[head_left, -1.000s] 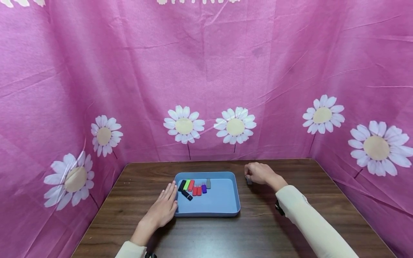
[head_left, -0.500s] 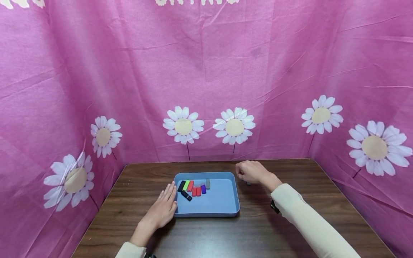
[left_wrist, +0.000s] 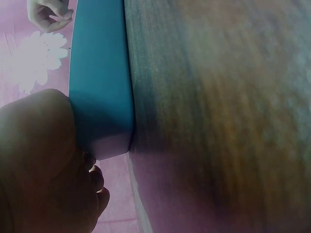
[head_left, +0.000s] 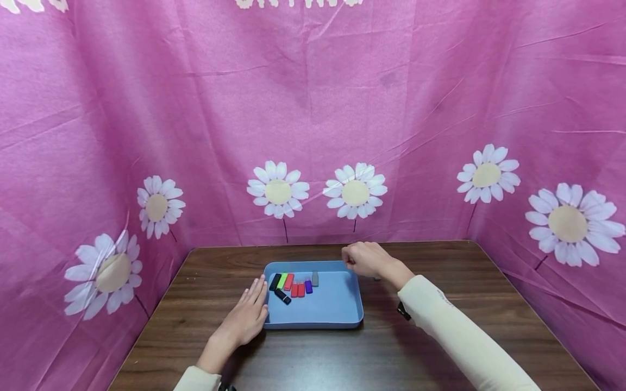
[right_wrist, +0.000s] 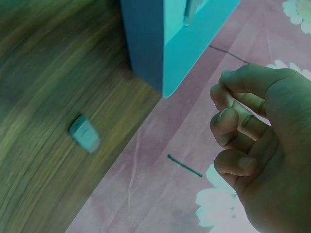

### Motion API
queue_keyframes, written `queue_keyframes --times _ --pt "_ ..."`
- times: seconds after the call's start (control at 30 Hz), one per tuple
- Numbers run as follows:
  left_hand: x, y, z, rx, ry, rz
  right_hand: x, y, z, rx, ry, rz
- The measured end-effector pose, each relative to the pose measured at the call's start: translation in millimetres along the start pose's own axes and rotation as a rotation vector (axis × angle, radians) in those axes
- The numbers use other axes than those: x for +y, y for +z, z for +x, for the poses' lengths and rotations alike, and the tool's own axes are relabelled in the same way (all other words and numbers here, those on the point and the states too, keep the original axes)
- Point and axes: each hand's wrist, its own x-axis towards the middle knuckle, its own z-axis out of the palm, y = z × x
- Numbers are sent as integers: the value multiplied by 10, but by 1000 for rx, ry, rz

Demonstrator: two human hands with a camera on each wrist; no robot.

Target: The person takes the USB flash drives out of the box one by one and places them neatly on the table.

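My left hand (head_left: 248,314) lies with straight fingers along the left wall of a shallow blue tray (head_left: 337,320), also seen in the left wrist view. At the tray's far right corner hovers my right hand (head_left: 364,259), its fingers curled and thumb tip close to the index finger; no object shows between them in the right wrist view. Grouped in the tray's left half are several USB sticks: two black, one green (head_left: 282,281), several red (head_left: 298,290), one purple (head_left: 308,287) and one grey (head_left: 315,278). Another grey USB stick (right_wrist: 86,133) lies on the table right of the tray.
The brown wooden table (head_left: 313,358) carries the tray near its back edge. Around the back and sides hangs a pink cloth (head_left: 313,108) printed with white daisies.
My right hand has moved left from above the grey USB stick to the tray's far right corner, and the stick stays on the table. My left hand keeps its place.
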Motion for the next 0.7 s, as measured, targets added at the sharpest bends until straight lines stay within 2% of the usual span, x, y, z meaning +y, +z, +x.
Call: queue_keyframes --times 0.7 --pt "-21 -12 10 2 18 7 -356 70 435 -68 0 37"
